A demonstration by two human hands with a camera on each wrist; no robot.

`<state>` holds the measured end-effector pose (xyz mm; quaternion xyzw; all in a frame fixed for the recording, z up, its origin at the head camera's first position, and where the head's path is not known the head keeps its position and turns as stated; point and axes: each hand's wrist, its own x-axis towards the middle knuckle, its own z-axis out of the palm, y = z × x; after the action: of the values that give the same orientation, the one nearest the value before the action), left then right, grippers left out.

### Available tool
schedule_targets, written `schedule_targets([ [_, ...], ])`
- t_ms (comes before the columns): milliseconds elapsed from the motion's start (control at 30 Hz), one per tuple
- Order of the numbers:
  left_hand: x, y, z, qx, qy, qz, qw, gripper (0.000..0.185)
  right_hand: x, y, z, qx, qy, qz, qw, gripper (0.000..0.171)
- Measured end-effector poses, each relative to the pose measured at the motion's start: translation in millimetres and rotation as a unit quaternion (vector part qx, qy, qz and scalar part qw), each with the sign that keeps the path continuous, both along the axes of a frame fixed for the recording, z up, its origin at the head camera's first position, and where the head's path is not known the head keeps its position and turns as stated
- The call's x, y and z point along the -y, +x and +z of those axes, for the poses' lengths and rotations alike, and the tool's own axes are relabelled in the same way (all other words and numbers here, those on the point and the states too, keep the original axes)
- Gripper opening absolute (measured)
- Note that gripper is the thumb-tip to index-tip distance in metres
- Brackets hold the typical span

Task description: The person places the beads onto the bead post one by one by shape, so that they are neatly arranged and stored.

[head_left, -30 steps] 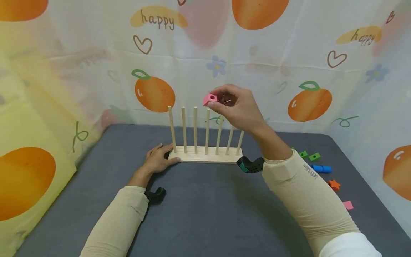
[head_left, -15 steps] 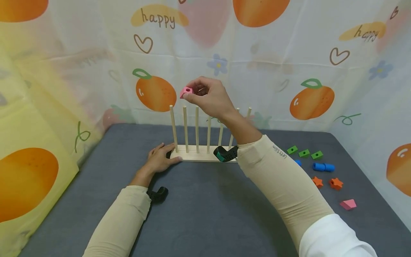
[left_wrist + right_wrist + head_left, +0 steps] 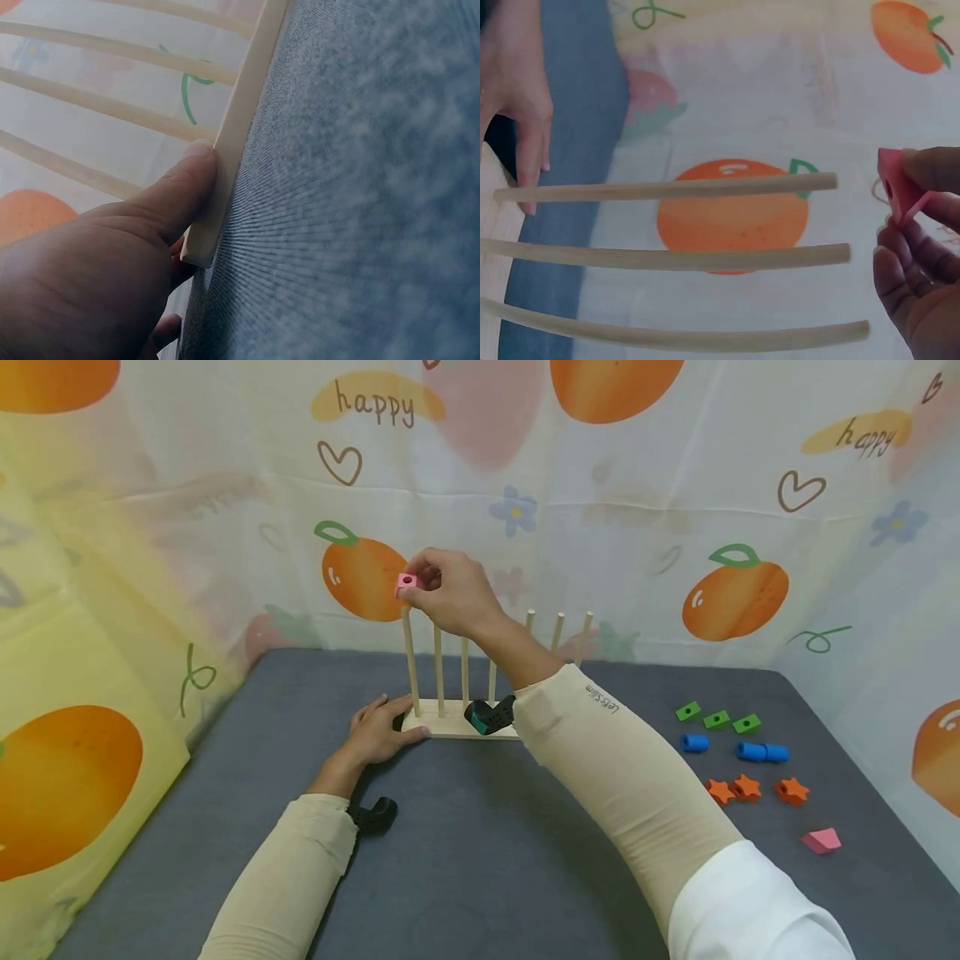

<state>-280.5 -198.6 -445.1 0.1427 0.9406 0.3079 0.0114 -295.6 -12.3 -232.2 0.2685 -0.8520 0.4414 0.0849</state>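
Right hand [image 3: 450,592] is up over the left end of the wooden peg rack [image 3: 457,727], fingertips pinching a small pink block [image 3: 406,582] with a hole through it. Block sits just above the top of the leftmost peg [image 3: 409,656], not on it; in the right wrist view the pink block [image 3: 898,185] is clear of the peg tip, a gap between them, hole side facing the peg. Fingers [image 3: 907,262] curled around it, thumb on the far face.

Left hand [image 3: 375,733] lies flat on the grey mat [image 3: 465,860] at the rack's left end. Left wrist view: thumb [image 3: 184,187] pressed against the edge of the rack base [image 3: 232,142], other fingers mostly straight and tucked round the end of it. Not gripping, just bracing it.

Rack stands upright, seven pegs in a row, all bare. The right forearm crosses in front of the middle pegs.

Loose pieces on the mat, right side, well apart from the rack: three green blocks [image 3: 717,718] in a row, two blue cylinders [image 3: 738,748] nearer the person than those, three orange stars [image 3: 753,789] nearer again, one pink wedge-shaped piece [image 3: 821,840] closest to the front edge.

Fruit-print curtain [image 3: 600,510] hangs behind and to both sides of the mat.
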Motion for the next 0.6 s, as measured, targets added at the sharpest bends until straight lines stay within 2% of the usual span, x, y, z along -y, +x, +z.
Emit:
schedule_targets([
  [267,-1.5,-0.6,-0.8,0.008,0.004,0.001,1.0000,0.069,9.3,-4.2,-2.1,0.021,0.123,-0.014,0.992,0.023],
  [467,-1.8,-0.5,1.4,0.013,0.003,0.003,0.9999,0.071,13.2,-4.2,-2.5,0.040,0.142,-0.012,0.989,0.021],
  [600,0.1,-0.5,1.4,0.016,-0.001,0.005,0.9999,0.072,17.8,-2.4,-4.0,0.042,0.138,-0.018,0.989,0.025],
])
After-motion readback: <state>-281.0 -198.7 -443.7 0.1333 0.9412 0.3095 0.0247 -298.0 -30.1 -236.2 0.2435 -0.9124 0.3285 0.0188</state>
